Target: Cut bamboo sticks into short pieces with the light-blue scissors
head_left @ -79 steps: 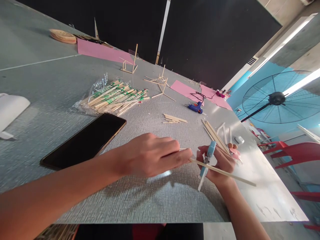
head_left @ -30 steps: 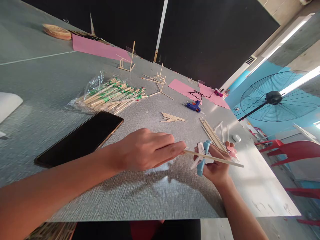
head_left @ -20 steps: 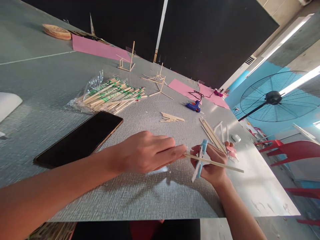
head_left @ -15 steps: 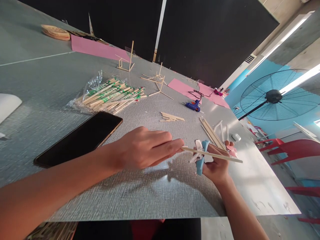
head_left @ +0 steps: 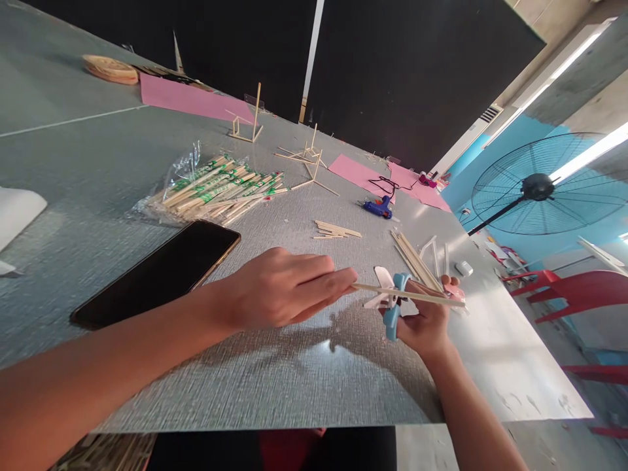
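Note:
My left hand point(head_left: 294, 288) pinches one end of a thin wooden stick point(head_left: 426, 297), which points right across my right hand. My right hand point(head_left: 424, 320) is closed round scissors with light blue handles point(head_left: 392, 322). Their short whitish blades point(head_left: 385, 286) are spread apart and point left, beside the stick; I cannot tell whether the stick lies between them. A small pink piece point(head_left: 455, 294) shows at my right fingertips, partly hidden. Longer loose sticks point(head_left: 415, 258) lie just beyond that hand.
A phone point(head_left: 161, 275) lies left, near a plastic bag of wrapped chopsticks point(head_left: 216, 186). Short cut sticks point(head_left: 336, 229), a blue glue gun point(head_left: 377, 207) and pink sheets point(head_left: 356, 171) are farther off. Small stick frames point(head_left: 248, 134) stand at the back. A fan point(head_left: 537, 187) and red chairs point(head_left: 579, 294) are right.
The stick has shifted slightly left with my left hand. The scissors have turned a little, and their blades now spread wider and point left.

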A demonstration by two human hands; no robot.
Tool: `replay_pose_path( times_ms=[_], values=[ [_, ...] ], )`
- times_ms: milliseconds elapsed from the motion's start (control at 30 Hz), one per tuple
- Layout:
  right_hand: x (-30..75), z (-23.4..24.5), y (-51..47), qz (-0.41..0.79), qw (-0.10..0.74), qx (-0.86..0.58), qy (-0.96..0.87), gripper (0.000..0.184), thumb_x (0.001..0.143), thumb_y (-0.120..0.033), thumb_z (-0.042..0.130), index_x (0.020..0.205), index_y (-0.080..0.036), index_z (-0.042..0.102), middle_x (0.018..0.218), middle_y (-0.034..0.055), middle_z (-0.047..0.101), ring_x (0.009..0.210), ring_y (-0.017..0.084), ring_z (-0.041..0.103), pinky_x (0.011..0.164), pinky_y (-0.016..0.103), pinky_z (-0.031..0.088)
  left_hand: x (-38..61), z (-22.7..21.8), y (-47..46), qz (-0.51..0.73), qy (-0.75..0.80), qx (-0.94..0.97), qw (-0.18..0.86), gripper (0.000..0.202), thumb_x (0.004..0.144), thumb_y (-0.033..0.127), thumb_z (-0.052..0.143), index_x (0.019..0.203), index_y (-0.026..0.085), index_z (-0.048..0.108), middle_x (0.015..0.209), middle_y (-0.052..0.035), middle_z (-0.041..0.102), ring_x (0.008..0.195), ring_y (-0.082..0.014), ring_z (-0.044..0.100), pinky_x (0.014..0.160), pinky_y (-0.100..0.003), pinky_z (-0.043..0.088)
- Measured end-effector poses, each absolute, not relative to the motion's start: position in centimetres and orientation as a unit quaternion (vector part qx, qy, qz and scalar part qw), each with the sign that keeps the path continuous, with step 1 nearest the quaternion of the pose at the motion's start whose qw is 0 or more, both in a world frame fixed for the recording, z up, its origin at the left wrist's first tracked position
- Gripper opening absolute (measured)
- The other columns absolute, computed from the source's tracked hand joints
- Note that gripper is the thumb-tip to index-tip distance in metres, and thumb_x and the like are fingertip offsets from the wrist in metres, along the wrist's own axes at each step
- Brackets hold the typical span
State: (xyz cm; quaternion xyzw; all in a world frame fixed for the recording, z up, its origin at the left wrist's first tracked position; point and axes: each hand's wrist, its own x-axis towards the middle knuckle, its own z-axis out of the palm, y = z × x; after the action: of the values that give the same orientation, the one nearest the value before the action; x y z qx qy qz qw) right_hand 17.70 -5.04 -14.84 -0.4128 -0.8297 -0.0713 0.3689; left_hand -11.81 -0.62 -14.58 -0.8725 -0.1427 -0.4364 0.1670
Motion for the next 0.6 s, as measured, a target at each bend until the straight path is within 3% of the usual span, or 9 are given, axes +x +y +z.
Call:
replay_pose_path(
  times_ms=[167,333,600],
  values=[
    [17.38,-15.14,-4.93,-0.018,0.371,-0.407,-0.834,0.005,0.083,-0.022,0.065,0.088,-0.024,0.065,0.070,-0.0013,0.063,0.059,0.015,0.056,0.054,0.029,0.044,-11.63,-13.74,-1.07,-0.425,-0.123,-0.880,0.171,0.016,0.112,0.017,0.053,0.124,0.017,0.062,0.075,0.0040,0.058,0.055,-0.0097,0.053,0.045,-0.026,0.035],
    [17.86,-15.22,-4.96,-0.038,0.377,-0.412,-0.829,0.011,0.083,-0.019,0.066,0.075,-0.025,0.060,0.061,-0.0047,0.056,0.052,0.013,0.051,0.052,0.027,0.041,-11.73,-13.51,-0.61,-0.448,-0.122,-0.870,0.167,0.016,0.112,0.016,0.050,0.123,0.015,0.062,0.075,0.0039,0.060,0.055,-0.0095,0.055,0.045,-0.027,0.035],
    [17.47,-14.93,-4.87,-0.013,0.365,-0.417,-0.832,0.006,0.079,-0.019,0.064,0.078,-0.024,0.062,0.066,-0.0034,0.058,0.056,0.014,0.053,0.052,0.028,0.041,-11.59,-13.69,-0.94,-0.420,-0.138,-0.882,0.163,0.019,0.115,0.018,0.046,0.121,0.016,0.063,0.075,0.0035,0.062,0.057,-0.0098,0.056,0.049,-0.025,0.038]
  ],
)
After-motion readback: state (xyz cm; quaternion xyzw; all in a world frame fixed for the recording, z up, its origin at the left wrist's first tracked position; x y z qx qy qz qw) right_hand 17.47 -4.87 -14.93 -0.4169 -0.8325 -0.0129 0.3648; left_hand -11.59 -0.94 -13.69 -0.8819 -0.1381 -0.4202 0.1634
